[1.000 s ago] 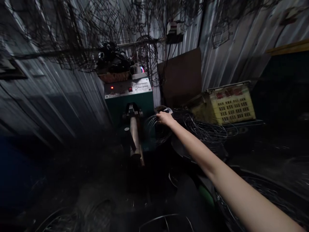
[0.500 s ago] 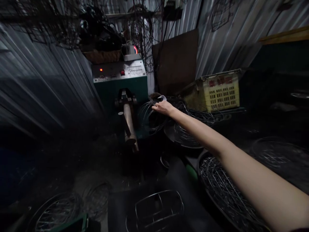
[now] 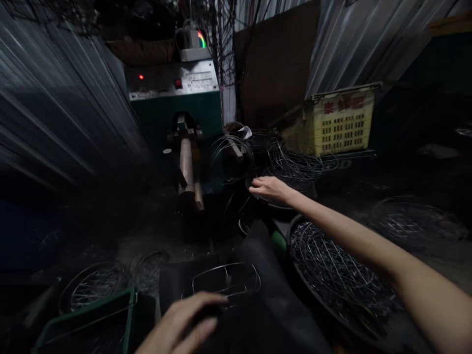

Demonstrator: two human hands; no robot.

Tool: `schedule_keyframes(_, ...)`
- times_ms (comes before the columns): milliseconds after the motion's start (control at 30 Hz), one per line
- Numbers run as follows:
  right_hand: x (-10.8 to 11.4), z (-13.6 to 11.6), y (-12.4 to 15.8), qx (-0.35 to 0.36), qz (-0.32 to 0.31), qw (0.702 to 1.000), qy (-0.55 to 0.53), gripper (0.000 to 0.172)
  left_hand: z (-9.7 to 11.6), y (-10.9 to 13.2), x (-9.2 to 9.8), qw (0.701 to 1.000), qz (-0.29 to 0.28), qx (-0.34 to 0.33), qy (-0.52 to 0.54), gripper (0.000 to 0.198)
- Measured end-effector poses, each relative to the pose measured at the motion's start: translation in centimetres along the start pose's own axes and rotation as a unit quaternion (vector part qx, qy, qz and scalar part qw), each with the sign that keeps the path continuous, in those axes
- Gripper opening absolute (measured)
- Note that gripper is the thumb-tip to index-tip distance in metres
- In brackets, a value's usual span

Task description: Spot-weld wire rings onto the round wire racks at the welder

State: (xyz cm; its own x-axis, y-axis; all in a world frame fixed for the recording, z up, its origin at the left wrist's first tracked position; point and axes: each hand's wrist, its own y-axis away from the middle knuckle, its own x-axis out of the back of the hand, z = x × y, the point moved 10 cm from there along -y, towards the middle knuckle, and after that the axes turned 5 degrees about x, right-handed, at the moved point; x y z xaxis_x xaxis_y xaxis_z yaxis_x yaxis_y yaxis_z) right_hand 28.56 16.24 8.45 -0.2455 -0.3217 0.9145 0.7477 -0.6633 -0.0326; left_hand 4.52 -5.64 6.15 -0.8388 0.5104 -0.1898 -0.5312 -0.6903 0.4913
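Green steel machine (image 3: 173, 115); round black tub (image 3: 290, 241) of bright wire rings; oval steel-wire frame (image 3: 224, 278), long axis crosswise on a black rubber sheet (image 3: 280, 305), just ahead of the nearer left hand (image 3: 180, 322), fingers curled, any pinch unclear. Right hand (image 3: 269, 189), fingers spread and empty, now off the loose wire coil (image 3: 232, 157) and lower; the left hand newly in view.

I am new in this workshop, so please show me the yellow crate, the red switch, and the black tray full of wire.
Yellow crate (image 3: 342, 123), head view, on its slotted side.
Red switch (image 3: 178, 83), head view, on its face.
Black tray (image 3: 288, 236), head view, on its left rim.
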Motion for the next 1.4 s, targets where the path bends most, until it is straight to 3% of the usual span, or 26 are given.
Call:
schedule_keyframes(100,-4.8,-3.0,2.4,0.012,-0.009,0.999,-0.032,0.025,4.6,-1.3,-0.5,0.975,0.053,-0.053,-0.209,0.034)
schedule_keyframes(200,-8.1,-5.7,4.1,0.028,-0.004,0.998,-0.050,0.024,7.1,-2.4,-3.4,0.954,0.020,-0.106,-0.280,0.033)
schedule_keyframes(367,-9.4,-5.7,6.0,-0.064,0.026,0.994,-0.083,0.027,8.3,-4.0,-6.5,0.930,-0.024,-0.164,-0.328,0.031)
schedule_keyframes(467,-9.1,-4.6,6.7,-0.136,0.027,0.985,-0.099,0.028,11.4,-6.9,-7.4,0.900,0.009,-0.237,-0.366,0.033)
schedule_keyframes(567,-7.9,-4.5,6.6,-0.164,0.051,0.979,-0.108,0.027,17.3,-11.8,-7.1,0.840,0.137,-0.333,-0.406,0.042)
schedule_keyframes(633,-6.5,-4.2,6.6,-0.187,0.088,0.971,-0.117,0.028,20.5,-16.6,-6.6,0.795,0.199,-0.311,-0.481,0.053)
schedule_keyframes(700,-4.9,-3.3,7.1,-0.228,0.141,0.952,-0.145,0.029,23.1,-21.2,-5.1,0.781,0.240,-0.261,-0.514,0.064)
schedule_keyframes(800,-3.0,-0.9,9.1,-0.301,0.231,0.899,-0.221,0.032,25.7,-25.8,-3.0,0.791,0.264,-0.226,-0.503,0.072)
schedule_keyframes(933,-0.6,2.9,15.0,-0.387,0.367,0.793,-0.295,0.028,27.1,-28.5,-1.6,0.784,0.279,-0.216,-0.510,0.064)
schedule_keyframes(1000,1.1,4.2,19.0,-0.429,0.406,0.752,-0.292,0.027,27.3,-28.9,-1.6,0.772,0.284,-0.209,-0.529,0.058)
schedule_keyframes(1100,4.0,4.9,23.5,-0.469,0.402,0.727,-0.300,0.026,27.2,-28.3,-2.5,0.780,0.264,-0.200,-0.532,0.052)
schedule_keyframes(1200,8.3,4.8,27.0,-0.502,0.449,0.682,-0.284,0.020,26.5,-25.2,-5.8,0.816,0.158,-0.261,-0.490,0.045)
schedule_keyframes(1267,10.4,4.4,28.3,-0.512,0.503,0.625,-0.308,0.014,25.2,-21.4,-8.3,0.851,0.052,-0.313,-0.419,0.047)
schedule_keyframes(1333,10.9,3.9,28.1,-0.493,0.555,0.546,-0.388,0.009,22.6,-17.6,-9.4,0.889,-0.029,-0.301,-0.343,0.050)
schedule_keyframes(1400,10.1,2.6,26.7,-0.466,0.579,0.470,-0.477,0.010,20.1,-14.0,-8.8,0.912,-0.043,-0.289,-0.287,0.053)
